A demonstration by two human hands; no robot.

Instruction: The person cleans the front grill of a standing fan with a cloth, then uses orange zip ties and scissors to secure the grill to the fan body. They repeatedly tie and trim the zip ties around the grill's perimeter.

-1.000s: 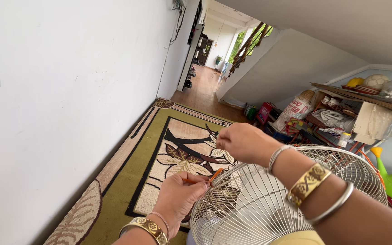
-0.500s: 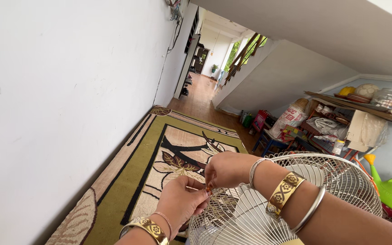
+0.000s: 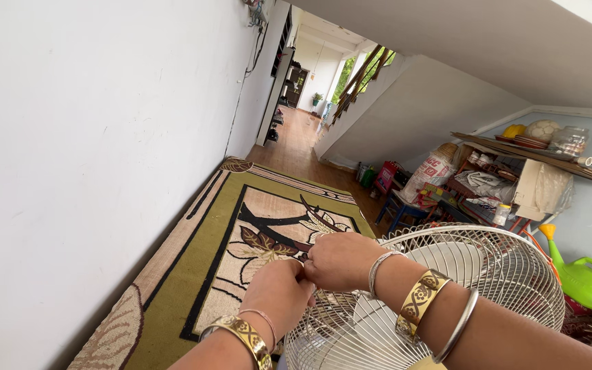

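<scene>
Silver wire makes up the round fan guard (image 3: 488, 274) that fills the near right of the view, tilted with its face turned up towards the camera. Both hands meet at its near left rim. The left hand (image 3: 279, 291) comes up from the near edge with its fingers bunched together, pinching at something on the rim that is too small and too hidden to make out. The right hand (image 3: 340, 260) reaches in across the guard from the right, its fingers curled shut against the left hand at the same spot; what it grips, if anything, cannot be told. The two hands touch each other, and the guard's rim lies directly under and between them.

Work this fine at the rim probably goes best with the guard held steady by one hand while the other pinches, keeping fingertips clear of the thin wires.

Gold and silver bangles (image 3: 419, 305) circle both wrists. Beneath the fan lies a green and beige rug (image 3: 220, 240) with a leaf pattern, running along a white wall (image 3: 90, 151) on the left. A bright green watering can (image 3: 587, 277) sits at the far right.
</scene>
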